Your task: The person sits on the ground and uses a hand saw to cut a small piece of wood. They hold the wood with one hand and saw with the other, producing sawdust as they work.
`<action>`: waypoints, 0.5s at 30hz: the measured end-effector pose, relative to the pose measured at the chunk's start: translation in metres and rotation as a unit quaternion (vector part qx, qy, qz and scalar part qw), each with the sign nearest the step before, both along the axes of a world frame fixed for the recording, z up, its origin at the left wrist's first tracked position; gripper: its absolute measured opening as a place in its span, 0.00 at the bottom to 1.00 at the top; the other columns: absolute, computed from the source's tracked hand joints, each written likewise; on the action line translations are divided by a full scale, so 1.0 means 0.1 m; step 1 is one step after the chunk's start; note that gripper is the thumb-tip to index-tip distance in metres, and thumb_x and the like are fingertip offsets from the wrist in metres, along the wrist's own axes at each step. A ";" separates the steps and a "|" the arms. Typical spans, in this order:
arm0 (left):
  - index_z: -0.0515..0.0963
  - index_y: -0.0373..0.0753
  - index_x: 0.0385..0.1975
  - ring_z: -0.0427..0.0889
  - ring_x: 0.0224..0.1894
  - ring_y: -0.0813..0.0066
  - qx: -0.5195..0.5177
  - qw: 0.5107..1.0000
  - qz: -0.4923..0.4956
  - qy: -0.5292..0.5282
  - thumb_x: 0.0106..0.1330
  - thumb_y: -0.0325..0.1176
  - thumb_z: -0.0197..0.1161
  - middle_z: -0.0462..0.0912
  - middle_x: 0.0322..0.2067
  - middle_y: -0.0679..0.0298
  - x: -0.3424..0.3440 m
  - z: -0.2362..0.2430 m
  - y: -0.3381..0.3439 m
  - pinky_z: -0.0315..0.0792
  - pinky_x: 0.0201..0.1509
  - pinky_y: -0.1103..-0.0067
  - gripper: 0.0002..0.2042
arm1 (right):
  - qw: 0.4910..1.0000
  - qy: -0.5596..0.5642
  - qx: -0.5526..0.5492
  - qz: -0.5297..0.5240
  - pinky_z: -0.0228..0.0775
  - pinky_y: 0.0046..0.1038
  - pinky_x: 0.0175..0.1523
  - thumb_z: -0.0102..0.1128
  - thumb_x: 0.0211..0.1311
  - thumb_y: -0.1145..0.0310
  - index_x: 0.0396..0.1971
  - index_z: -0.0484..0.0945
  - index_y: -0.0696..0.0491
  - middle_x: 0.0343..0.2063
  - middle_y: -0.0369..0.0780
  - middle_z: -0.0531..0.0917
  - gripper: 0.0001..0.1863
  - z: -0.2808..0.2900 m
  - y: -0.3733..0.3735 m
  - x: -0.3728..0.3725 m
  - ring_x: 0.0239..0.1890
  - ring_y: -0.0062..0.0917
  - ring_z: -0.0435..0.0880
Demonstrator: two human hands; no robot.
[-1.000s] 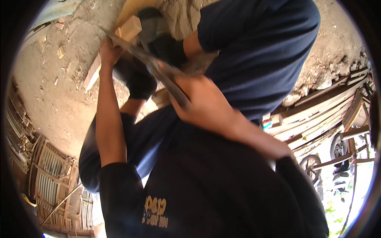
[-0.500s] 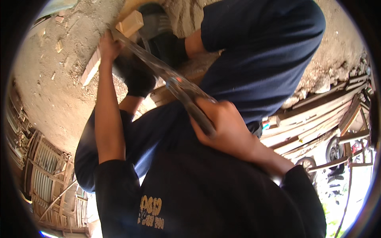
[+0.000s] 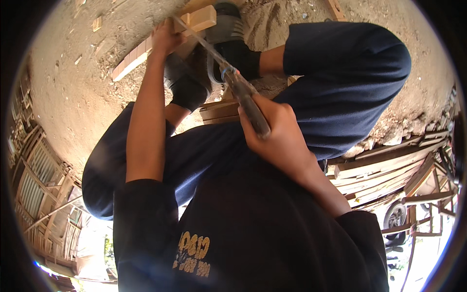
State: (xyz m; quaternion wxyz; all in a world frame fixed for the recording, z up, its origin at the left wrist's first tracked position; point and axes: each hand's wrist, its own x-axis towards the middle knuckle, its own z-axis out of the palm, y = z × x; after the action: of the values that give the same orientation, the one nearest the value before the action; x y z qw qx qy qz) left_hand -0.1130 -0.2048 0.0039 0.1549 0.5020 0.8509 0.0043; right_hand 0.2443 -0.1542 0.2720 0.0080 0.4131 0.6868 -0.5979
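Note:
My right hand [image 3: 279,124] is closed around the dark handle of a saw [image 3: 244,93], whose narrow blade runs forward and to the left, seen nearly edge-on. The blade's far end meets a pale wooden strip [image 3: 130,62] lying slantwise near my feet. Evenly spaced lines cross the strip's left part. My left hand [image 3: 165,39] grips the strip beside the blade, its fingertips partly hidden. The strip's right end juts out past the blade, close to my dark shoe [image 3: 226,29].
Wooden boards [image 3: 219,111] lie beneath my bent legs. Wood offcuts [image 3: 97,23] are scattered on the dirt floor [image 3: 63,102]. Long planks [image 3: 379,168] are stacked at the right, with a motorcycle wheel [image 3: 395,215] beyond. A slatted frame [image 3: 36,170] stands at the left.
The saw has slid forward, away from my body, with my right hand on its handle. My left hand keeps its hold on the strip. The whole view has shifted a little.

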 end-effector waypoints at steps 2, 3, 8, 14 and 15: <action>0.69 0.40 0.55 0.71 0.60 0.48 0.015 1.000 0.008 -0.001 0.45 0.43 0.76 0.77 0.53 0.50 -0.01 -0.04 -0.06 0.62 0.66 0.56 0.36 | 1.000 -0.012 0.006 0.014 0.71 0.43 0.29 0.60 0.58 0.74 0.27 0.74 0.58 0.19 0.54 0.77 0.04 -0.06 -0.02 -0.05 0.27 0.51 0.79; 0.70 0.41 0.55 0.70 0.61 0.49 0.014 0.999 0.032 -0.022 0.45 0.42 0.75 0.76 0.54 0.52 0.00 -0.02 -0.06 0.61 0.66 0.56 0.34 | 1.000 0.022 0.017 -0.002 0.64 0.28 0.23 0.59 0.64 0.75 0.32 0.76 0.62 0.14 0.46 0.75 0.05 0.03 -0.10 0.09 0.15 0.24 0.76; 0.71 0.43 0.52 0.70 0.62 0.51 -0.026 0.999 0.035 0.002 0.48 0.42 0.72 0.75 0.55 0.53 0.16 0.18 0.07 0.61 0.66 0.58 0.30 | 1.000 -0.021 0.016 -0.008 0.60 0.26 0.22 0.59 0.65 0.76 0.30 0.75 0.61 0.13 0.38 0.73 0.05 0.29 -0.31 0.15 0.17 0.13 0.69; 0.64 0.36 0.60 0.63 0.66 0.49 0.006 0.999 0.051 0.014 0.52 0.34 0.67 0.69 0.59 0.47 0.09 -0.21 -0.01 0.55 0.71 0.58 0.33 | 0.998 -0.048 0.046 0.008 0.58 0.24 0.25 0.58 0.66 0.75 0.28 0.75 0.61 0.15 0.33 0.71 0.07 0.25 -0.38 0.11 0.21 0.10 0.66; 0.64 0.36 0.60 0.62 0.67 0.50 -0.030 0.998 0.058 -0.011 0.52 0.34 0.67 0.68 0.60 0.47 0.08 -0.15 0.01 0.54 0.72 0.59 0.33 | 0.997 -0.057 0.060 0.002 0.58 0.24 0.25 0.59 0.66 0.75 0.28 0.74 0.61 0.15 0.32 0.71 0.07 0.39 -0.49 0.28 0.21 0.10 0.65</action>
State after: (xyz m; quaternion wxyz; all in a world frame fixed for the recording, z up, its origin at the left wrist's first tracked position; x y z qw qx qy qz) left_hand -0.1045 -0.2037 -0.0107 0.1791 0.4470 0.8764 -0.0070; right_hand 0.2723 -0.2035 0.3111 0.0236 0.4447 0.7208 -0.5311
